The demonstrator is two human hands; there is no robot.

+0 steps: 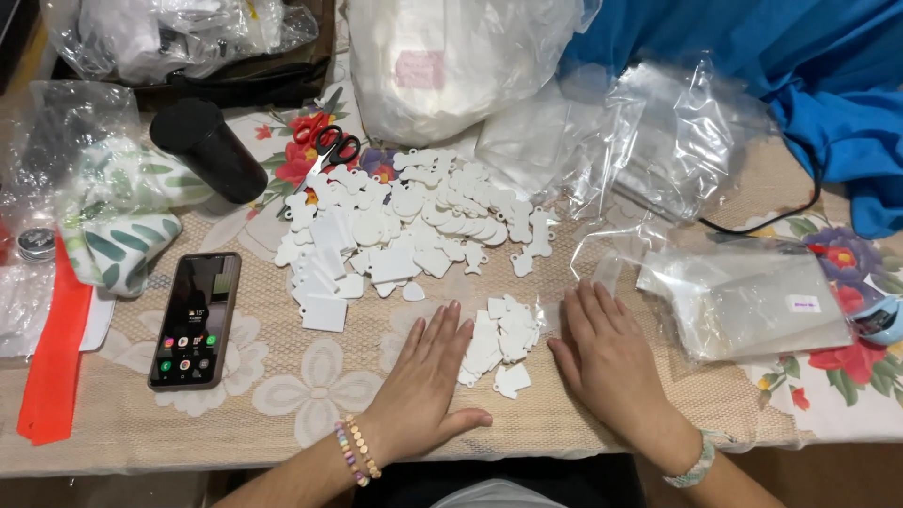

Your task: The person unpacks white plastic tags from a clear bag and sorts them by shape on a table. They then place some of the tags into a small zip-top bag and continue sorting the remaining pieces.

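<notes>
Both my hands lie flat and open, gripping nothing: left hand (428,376) at nine o'clock, right hand (602,357) at three o'clock of the small tag pile (499,343), equally near, edges touching.

The tags (414,221) are seen to be plain white. The counter (282,386) is covered in beige lace with a flower pattern, over cloth printed with red flowers. The scissors (324,141) are red-handled. The phone (196,320) is black, as is the cylinder (209,149). A blue cloth (828,85) and an orange strip (52,357) are noted.
</notes>
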